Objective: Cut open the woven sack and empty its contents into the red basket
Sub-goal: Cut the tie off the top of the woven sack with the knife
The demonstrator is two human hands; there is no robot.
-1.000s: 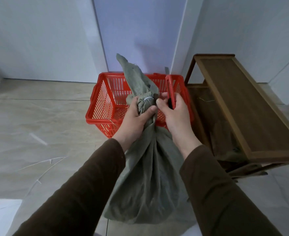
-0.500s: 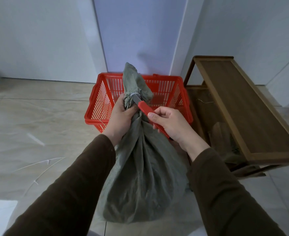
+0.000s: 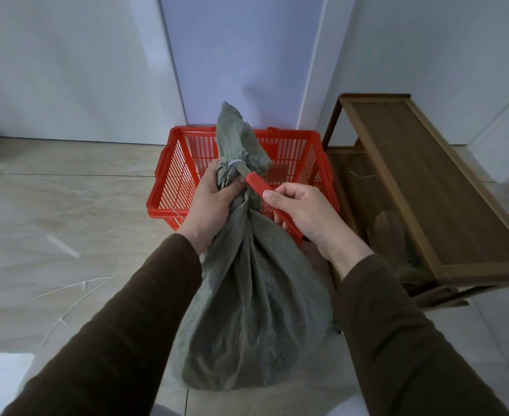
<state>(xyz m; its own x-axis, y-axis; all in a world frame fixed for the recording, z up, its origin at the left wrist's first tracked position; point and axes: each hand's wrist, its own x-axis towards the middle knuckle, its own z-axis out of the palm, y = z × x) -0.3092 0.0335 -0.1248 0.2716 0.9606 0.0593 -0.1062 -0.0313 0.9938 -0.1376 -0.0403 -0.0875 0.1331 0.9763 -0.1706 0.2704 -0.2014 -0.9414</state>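
Observation:
A grey-green woven sack [image 3: 256, 310] stands on the floor in front of me, its neck tied with a white band [image 3: 232, 163]. My left hand [image 3: 214, 202] grips the neck just below that tie. My right hand [image 3: 304, 214] holds a red utility knife [image 3: 265, 192] with its blade out, the tip resting against the white tie. Behind the sack sits the red basket [image 3: 169, 187], with its inside partly hidden by the sack's top.
A wooden shelf unit [image 3: 445, 187] stands to the right, close beside the basket, with another sack-like bundle [image 3: 391, 235] on its lower level. White walls and a door close off the back. Thin white strips [image 3: 67, 292] lie on the tiled floor at left.
My right hand has brought the knife from upright by the neck to a slant with its blade at the tie. The left hand has shifted lower on the neck.

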